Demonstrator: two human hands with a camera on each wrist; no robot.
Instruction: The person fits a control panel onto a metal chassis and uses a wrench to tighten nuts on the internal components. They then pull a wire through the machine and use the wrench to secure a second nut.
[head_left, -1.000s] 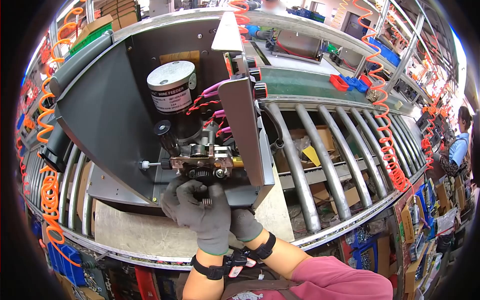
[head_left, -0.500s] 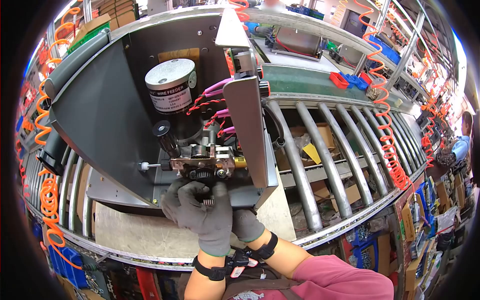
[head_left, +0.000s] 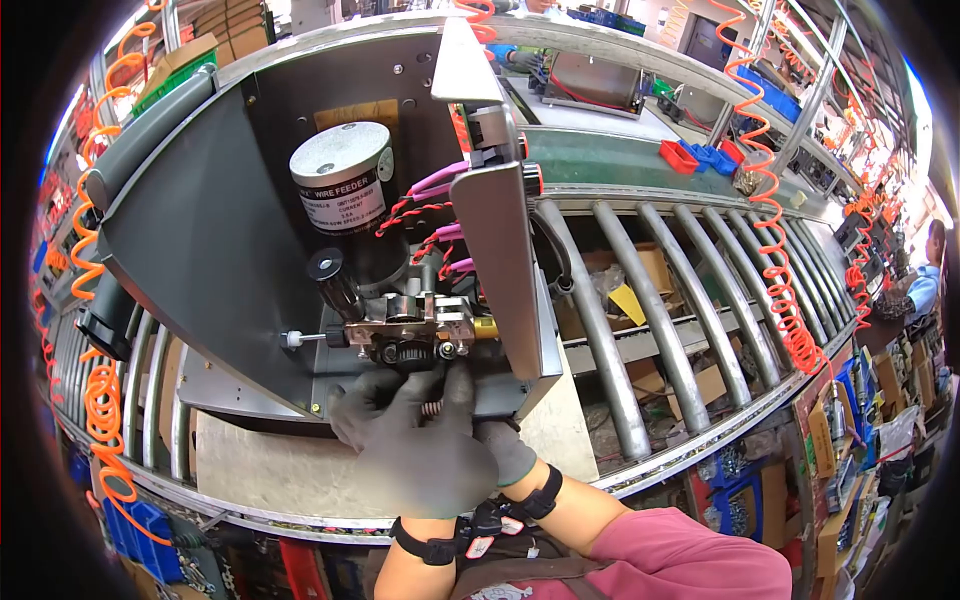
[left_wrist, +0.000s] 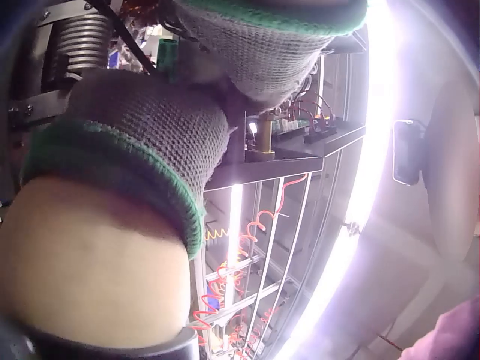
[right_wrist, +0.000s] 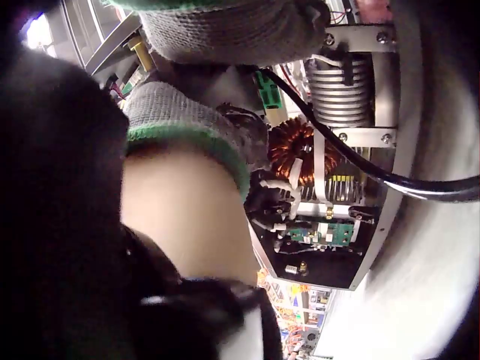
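A grey-gloved left hand [head_left: 420,450], blurred at its back, has bent fingers at the lower front of the wire feed mechanism [head_left: 410,325]. A small ribbed coil [head_left: 431,408] shows between those fingers. Behind and to the right, the gloved right hand [head_left: 508,452] is largely covered by the left, its fingertips hidden; what either hand holds I cannot tell. Above the mechanism stands the silver-topped wire feeder motor [head_left: 340,185]. Both green-cuffed gloves appear close together in the wrist views. The right wrist view also shows a metal coil [right_wrist: 341,94] and copper-wound ring [right_wrist: 300,150].
The dark metal housing [head_left: 190,240] rests on a board [head_left: 270,470] over the roller conveyor [head_left: 660,320]. Its upright panel [head_left: 497,260] rises at the right. Orange coiled hoses [head_left: 775,270] hang on both sides. A black cable [right_wrist: 375,176] crosses the right wrist view.
The left hand has shifted slightly right and its back has blurred. The housing sits slightly differently in the head view. Both hands stay at the lower front of the mechanism.
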